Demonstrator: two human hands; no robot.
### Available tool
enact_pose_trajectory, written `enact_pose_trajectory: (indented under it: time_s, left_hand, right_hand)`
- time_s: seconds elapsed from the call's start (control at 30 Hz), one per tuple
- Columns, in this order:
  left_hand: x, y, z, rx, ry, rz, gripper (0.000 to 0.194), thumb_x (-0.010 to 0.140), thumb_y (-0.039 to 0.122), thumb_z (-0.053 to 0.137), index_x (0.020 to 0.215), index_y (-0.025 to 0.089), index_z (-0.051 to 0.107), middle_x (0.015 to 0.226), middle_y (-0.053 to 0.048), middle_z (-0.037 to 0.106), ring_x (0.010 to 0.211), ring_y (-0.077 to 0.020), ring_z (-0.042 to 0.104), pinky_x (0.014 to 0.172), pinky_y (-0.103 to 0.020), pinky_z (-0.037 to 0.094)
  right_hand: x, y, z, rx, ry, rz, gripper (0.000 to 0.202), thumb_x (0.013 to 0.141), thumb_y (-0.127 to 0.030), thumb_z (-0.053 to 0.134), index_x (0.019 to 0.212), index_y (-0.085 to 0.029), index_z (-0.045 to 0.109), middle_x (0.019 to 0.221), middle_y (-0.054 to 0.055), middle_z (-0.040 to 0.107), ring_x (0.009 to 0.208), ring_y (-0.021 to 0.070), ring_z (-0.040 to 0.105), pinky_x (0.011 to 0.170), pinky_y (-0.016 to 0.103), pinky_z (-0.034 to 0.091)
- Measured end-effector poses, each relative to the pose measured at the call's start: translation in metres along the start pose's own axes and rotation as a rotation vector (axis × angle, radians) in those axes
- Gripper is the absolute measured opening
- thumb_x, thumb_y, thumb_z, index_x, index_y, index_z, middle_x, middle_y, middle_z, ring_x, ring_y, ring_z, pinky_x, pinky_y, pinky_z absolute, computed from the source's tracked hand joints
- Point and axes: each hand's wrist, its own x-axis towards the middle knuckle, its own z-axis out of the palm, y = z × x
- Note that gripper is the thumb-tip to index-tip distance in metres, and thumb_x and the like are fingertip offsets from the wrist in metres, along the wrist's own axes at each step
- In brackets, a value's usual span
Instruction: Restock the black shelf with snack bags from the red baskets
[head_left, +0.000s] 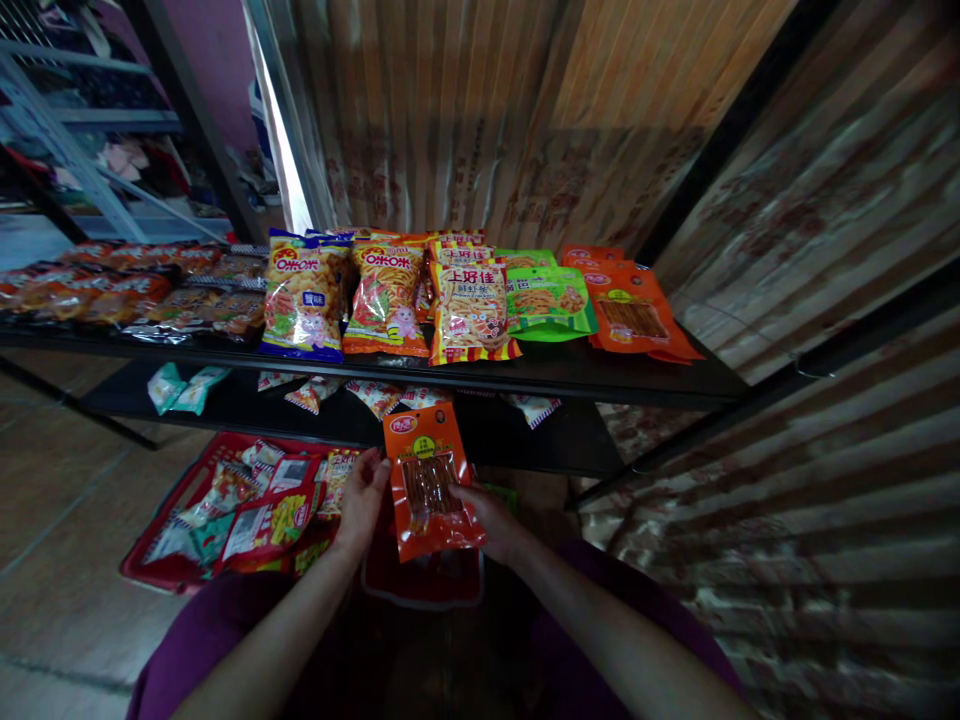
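Forearms extend, right hand holding packet near basket of snacks.

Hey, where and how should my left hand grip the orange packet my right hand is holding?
I'd pinch the orange packet by its left edge, coming from the left: it looks flat, its broad front faces you, and your right hand holds the opposite side.

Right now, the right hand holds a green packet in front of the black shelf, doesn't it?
Not quite: the packet is orange, not green, as the head view shows. The right hand does hold it in front of the black shelf.
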Motion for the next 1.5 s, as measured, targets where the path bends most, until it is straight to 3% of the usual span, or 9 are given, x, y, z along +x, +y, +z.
enact_pose_trajectory:
  time_s: [0.07,0.17,0.43,0.67,1.1,1.33,1.5]
  left_hand:
    - [0.002,0.005,-0.001,-0.14,-0.092,-0.128,0.035,0.066,0.035,0.072,0.095,0.018,0.063,0.094,-0.007,0.07,0.089,-0.0218,0.065,0.085,-0.035,0.047]
    - [0.001,0.01,0.0,-0.316,-0.185,-0.204,0.033,0.062,0.037,0.075,0.084,0.017,0.062,0.079,-0.004,0.071,0.072,-0.0188,0.066,0.072,-0.031,0.049]
    - [0.006,0.012,-0.001,-0.296,-0.106,-0.178,0.028,0.056,0.036,0.076,0.07,0.017,0.062,0.059,0.002,0.066,0.051,-0.0118,0.057,0.056,-0.023,0.042]
    - [0.008,0.009,-0.001,-0.33,-0.103,-0.165,0.027,0.056,0.036,0.077,0.058,0.016,0.058,0.054,0.004,0.063,0.049,-0.0095,0.055,0.056,-0.022,0.041]
    - [0.012,0.006,-0.001,-0.373,-0.039,-0.233,0.024,0.054,0.029,0.076,0.069,0.017,0.062,0.067,0.003,0.068,0.063,-0.0124,0.061,0.069,-0.025,0.044]
    - [0.007,0.001,-0.001,-0.347,-0.24,-0.333,0.03,0.055,0.021,0.072,0.083,0.015,0.065,0.076,-0.003,0.071,0.071,-0.0181,0.066,0.069,-0.029,0.047]
    - [0.005,0.001,-0.002,-0.294,-0.224,-0.366,0.031,0.053,0.02,0.072,0.082,0.016,0.065,0.076,-0.003,0.071,0.074,-0.0185,0.066,0.066,-0.026,0.047]
  right_hand:
    - [-0.001,0.002,-0.001,-0.009,-0.011,0.026,0.026,0.06,-0.031,0.074,0.08,-0.016,0.066,0.077,0.005,0.072,0.075,0.0231,0.069,0.077,0.038,0.052]
    - [-0.002,0.006,0.0,-0.024,-0.019,0.034,0.031,0.059,-0.035,0.077,0.082,-0.016,0.066,0.077,0.005,0.072,0.074,0.0225,0.069,0.076,0.038,0.052]
    - [0.0,0.012,0.0,-0.007,-0.073,0.052,0.039,0.057,-0.04,0.081,0.084,-0.016,0.067,0.078,0.003,0.072,0.075,0.0212,0.069,0.081,0.04,0.051]
    - [0.006,0.011,0.0,0.001,-0.027,-0.015,0.046,0.056,-0.043,0.082,0.09,-0.017,0.066,0.089,0.005,0.072,0.091,0.025,0.067,0.088,0.044,0.048]
    - [0.009,0.012,-0.002,0.057,-0.077,-0.052,0.046,0.063,-0.043,0.078,0.1,-0.019,0.065,0.1,0.007,0.071,0.093,0.0253,0.066,0.087,0.045,0.05]
    - [0.011,0.007,-0.002,0.141,-0.049,-0.017,0.039,0.063,-0.037,0.078,0.094,-0.017,0.065,0.091,0.006,0.072,0.093,0.0257,0.066,0.087,0.046,0.049]
    - [0.015,0.004,-0.006,0.144,-0.04,-0.023,0.036,0.066,-0.036,0.076,0.094,-0.017,0.064,0.089,0.006,0.072,0.092,0.0259,0.067,0.085,0.047,0.05]
